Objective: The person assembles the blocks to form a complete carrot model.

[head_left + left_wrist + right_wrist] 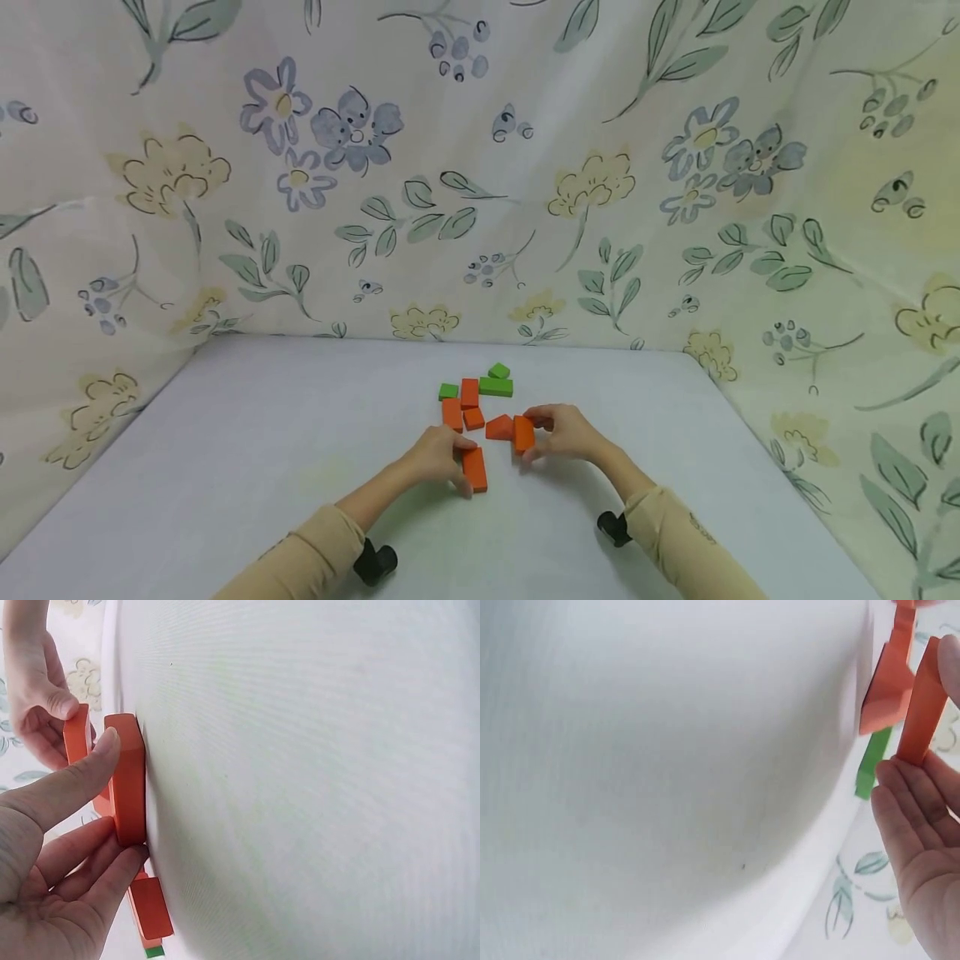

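My left hand (pixel 438 457) pinches an orange rectangular block (pixel 475 470) lying at the near end of the group; in the left wrist view its thumb and fingers lie on the block's two ends. My right hand (pixel 567 433) holds another orange block (pixel 523 435) between thumb and fingertips. That block looks raised off the table in the right wrist view, where the hand (pixel 926 825) is partly cut off. Just left of it lies an orange angled block (pixel 498 427). A small orange block (pixel 473 417) and an orange rectangular block (pixel 452 413) lie beyond my left hand.
Farther back lie an upright-looking orange block (pixel 469 392), a small green block (pixel 448 391), a long green block (pixel 496 387) and a green pointed block (pixel 498 371). They rest on a white-covered table (pixel 262 433). A floral cloth (pixel 480 167) hangs behind and at the sides.
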`<state>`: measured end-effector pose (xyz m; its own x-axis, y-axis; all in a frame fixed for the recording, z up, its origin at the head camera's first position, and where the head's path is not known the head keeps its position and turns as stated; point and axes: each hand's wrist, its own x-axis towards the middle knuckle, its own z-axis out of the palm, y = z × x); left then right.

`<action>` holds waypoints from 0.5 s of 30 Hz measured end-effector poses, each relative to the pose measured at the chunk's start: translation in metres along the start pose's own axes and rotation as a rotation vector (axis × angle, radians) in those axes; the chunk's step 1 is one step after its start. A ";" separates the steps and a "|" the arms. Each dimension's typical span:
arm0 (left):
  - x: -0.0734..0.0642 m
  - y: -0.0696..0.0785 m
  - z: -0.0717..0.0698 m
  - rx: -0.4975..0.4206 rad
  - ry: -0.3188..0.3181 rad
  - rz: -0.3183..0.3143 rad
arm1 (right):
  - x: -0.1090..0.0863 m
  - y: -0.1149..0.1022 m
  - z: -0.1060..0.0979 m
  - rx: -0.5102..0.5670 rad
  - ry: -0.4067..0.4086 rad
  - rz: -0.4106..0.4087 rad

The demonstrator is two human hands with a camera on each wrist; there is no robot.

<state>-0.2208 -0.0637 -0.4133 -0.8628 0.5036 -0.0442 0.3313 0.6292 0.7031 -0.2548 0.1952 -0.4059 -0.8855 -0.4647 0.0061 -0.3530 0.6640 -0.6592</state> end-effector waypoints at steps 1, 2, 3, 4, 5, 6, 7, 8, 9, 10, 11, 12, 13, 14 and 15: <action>0.000 0.000 0.000 0.000 0.000 0.000 | -0.001 -0.002 0.002 -0.003 -0.003 -0.007; 0.000 -0.001 0.000 0.002 0.001 -0.003 | -0.001 -0.004 0.004 -0.002 -0.008 -0.016; -0.001 -0.001 0.000 0.005 0.000 0.000 | -0.002 -0.006 0.005 -0.007 -0.014 -0.024; -0.001 -0.001 0.000 0.005 0.001 -0.002 | -0.003 -0.008 0.007 -0.006 -0.020 -0.031; -0.001 -0.002 0.001 0.006 0.001 -0.002 | -0.004 -0.010 0.009 -0.012 -0.024 -0.040; -0.002 -0.002 0.000 0.008 0.001 -0.003 | -0.004 -0.012 0.010 -0.018 -0.024 -0.050; -0.002 -0.002 0.000 0.010 0.002 -0.002 | -0.005 -0.014 0.011 -0.026 -0.019 -0.057; -0.002 -0.003 0.000 0.015 0.003 -0.002 | -0.005 -0.016 0.012 -0.030 -0.012 -0.054; -0.002 -0.002 0.000 0.020 0.004 0.003 | -0.005 -0.017 0.013 -0.034 -0.001 -0.052; -0.001 -0.003 0.000 0.023 0.007 0.003 | -0.006 -0.019 0.013 -0.034 0.007 -0.047; -0.001 -0.003 0.000 0.028 0.009 0.011 | -0.006 -0.020 0.014 -0.037 0.009 -0.042; 0.000 -0.002 0.000 0.029 0.011 0.012 | -0.007 -0.022 0.014 -0.035 0.009 -0.034; 0.000 -0.002 0.001 0.028 0.012 0.014 | -0.008 -0.024 0.014 -0.031 0.002 -0.027; 0.001 -0.001 0.000 0.023 0.014 0.016 | -0.008 -0.026 0.014 -0.028 -0.011 -0.028; 0.002 -0.001 0.000 0.018 0.017 0.020 | -0.009 -0.028 0.015 -0.029 -0.025 -0.038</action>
<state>-0.2224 -0.0632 -0.4142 -0.8621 0.5064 -0.0184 0.3553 0.6300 0.6905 -0.2328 0.1724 -0.3988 -0.8636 -0.5040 0.0111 -0.3948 0.6625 -0.6366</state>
